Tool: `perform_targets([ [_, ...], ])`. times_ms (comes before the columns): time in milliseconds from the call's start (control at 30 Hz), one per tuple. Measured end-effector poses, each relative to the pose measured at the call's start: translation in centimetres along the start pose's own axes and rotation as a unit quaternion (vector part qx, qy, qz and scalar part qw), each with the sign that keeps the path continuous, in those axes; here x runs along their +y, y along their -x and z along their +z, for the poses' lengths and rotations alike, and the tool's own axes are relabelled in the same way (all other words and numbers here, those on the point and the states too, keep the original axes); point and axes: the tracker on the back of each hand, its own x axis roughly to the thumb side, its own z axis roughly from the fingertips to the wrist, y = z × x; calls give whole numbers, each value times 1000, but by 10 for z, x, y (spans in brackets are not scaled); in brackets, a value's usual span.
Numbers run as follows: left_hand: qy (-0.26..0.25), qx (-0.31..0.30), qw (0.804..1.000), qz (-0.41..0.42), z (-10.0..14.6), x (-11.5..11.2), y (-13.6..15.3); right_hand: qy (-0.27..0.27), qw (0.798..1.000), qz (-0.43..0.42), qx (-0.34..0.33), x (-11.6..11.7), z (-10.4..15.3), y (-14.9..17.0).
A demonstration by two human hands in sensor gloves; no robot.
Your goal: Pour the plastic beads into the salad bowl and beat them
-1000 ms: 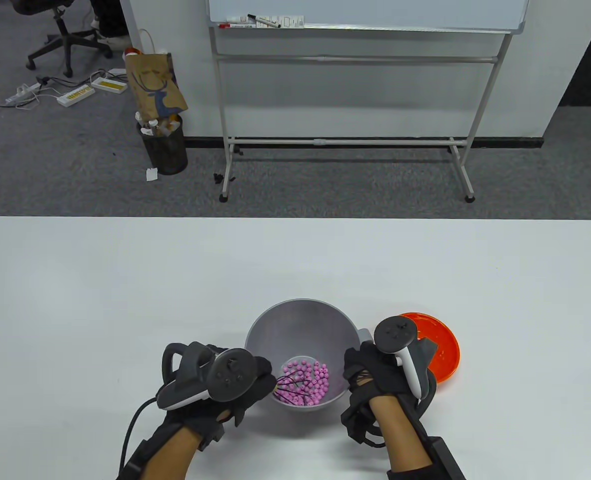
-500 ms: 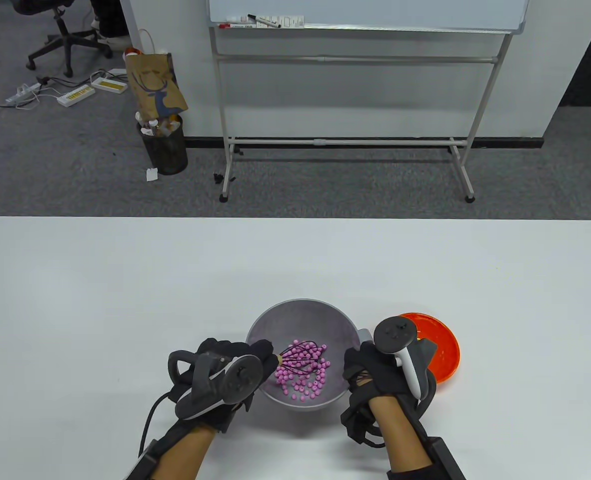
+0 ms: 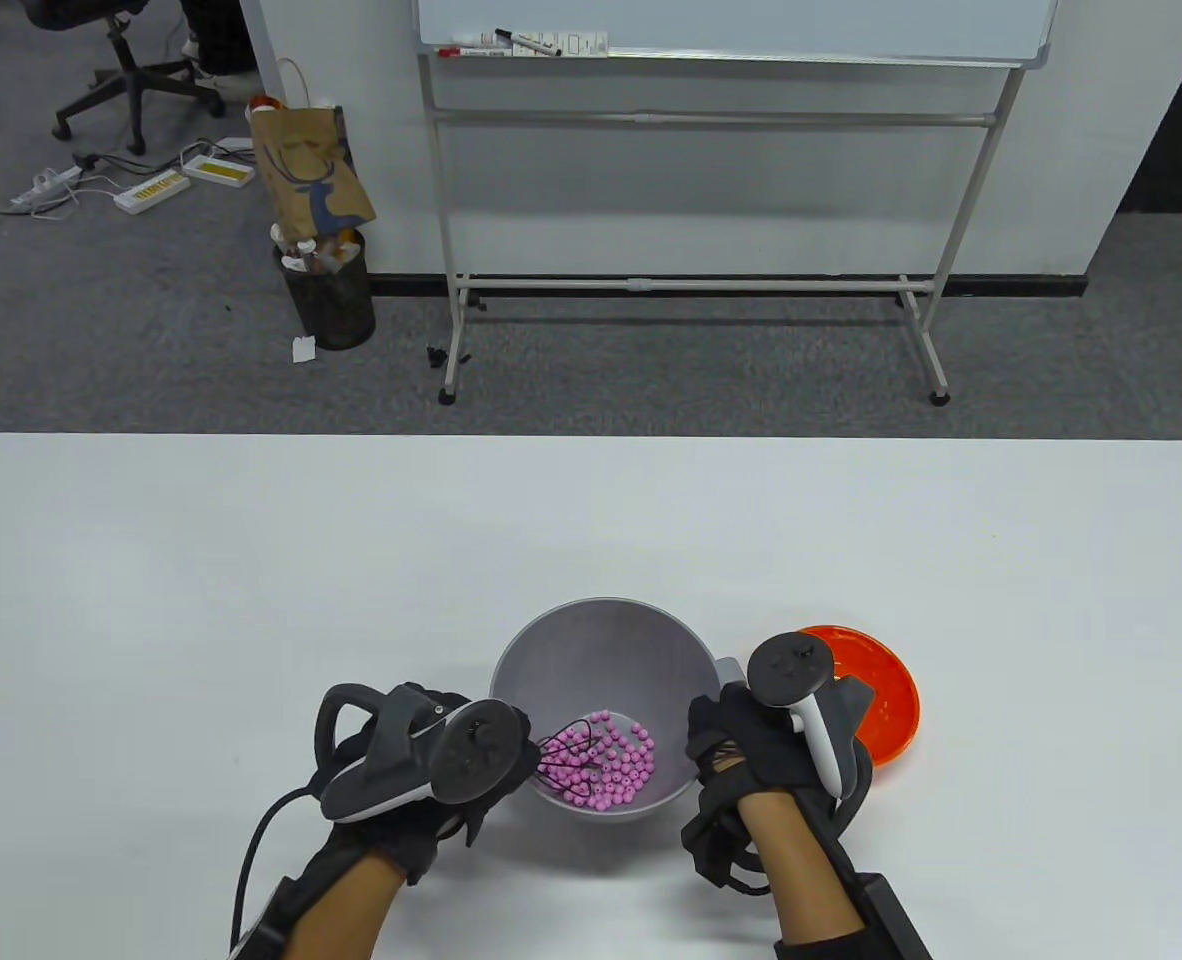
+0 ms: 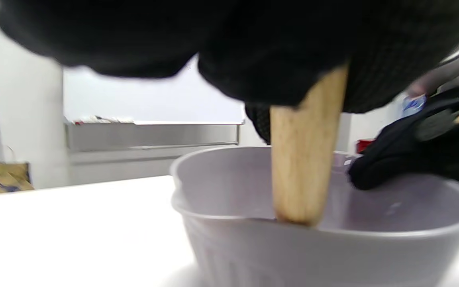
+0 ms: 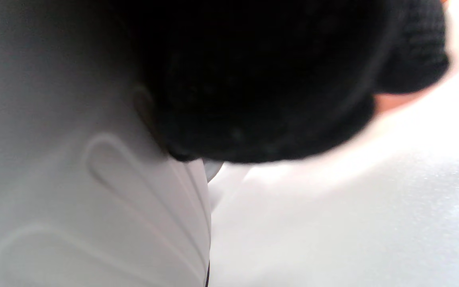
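Note:
A grey salad bowl stands near the table's front edge with several pink plastic beads in its bottom. My left hand grips the wooden handle of a whisk whose dark wires dip into the beads at the bowl's left side. In the left wrist view the handle reaches down past the bowl's rim. My right hand grips the bowl's right rim and holds it; in the right wrist view its dark glove presses on the bowl's outer wall.
An orange plate lies just right of the bowl, partly behind my right hand's tracker. A whiteboard stand and a waste bin are on the floor beyond the table's far edge.
The whisk swung from the bowl's lower left up to its middle, then back to the lower left. The beads shifted with it. My right hand kept still on the rim.

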Motion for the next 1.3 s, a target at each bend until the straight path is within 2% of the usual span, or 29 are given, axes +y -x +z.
perform_targets([
  [233,-37,13,996,85,-8,-26,8,1,1000,1,1,0,0,0],
  [433,-89,44,994,36,-9,-37,11,1,1000,1,1,0,0,0],
  [467,-115,41,992,13,-9,-39,10,1,1000,1,0,0,0,0],
  [533,-128,45,991,-20,-8,-38,11,1,1000,1,0,0,0,0],
  [600,-123,53,991,-11,-8,-37,13,2,1000,1,0,0,0,0],
  [700,-116,61,990,-45,-7,-32,16,1,1000,1,0,0,0,0],
  [967,-42,41,995,-75,-3,-10,3,1,1000,0,0,0,0,0],
  [1033,-7,5,999,-51,-3,-5,-3,1,1000,1,1,0,0,0],
  [1100,-3,-16,999,-35,-1,-3,-8,1,1000,1,1,0,0,0],
  [1167,-2,-35,999,17,-2,-6,-8,2,1000,1,1,0,0,0],
  [1300,-15,-16,998,58,-6,-16,-1,3,1000,1,1,0,0,0],
])
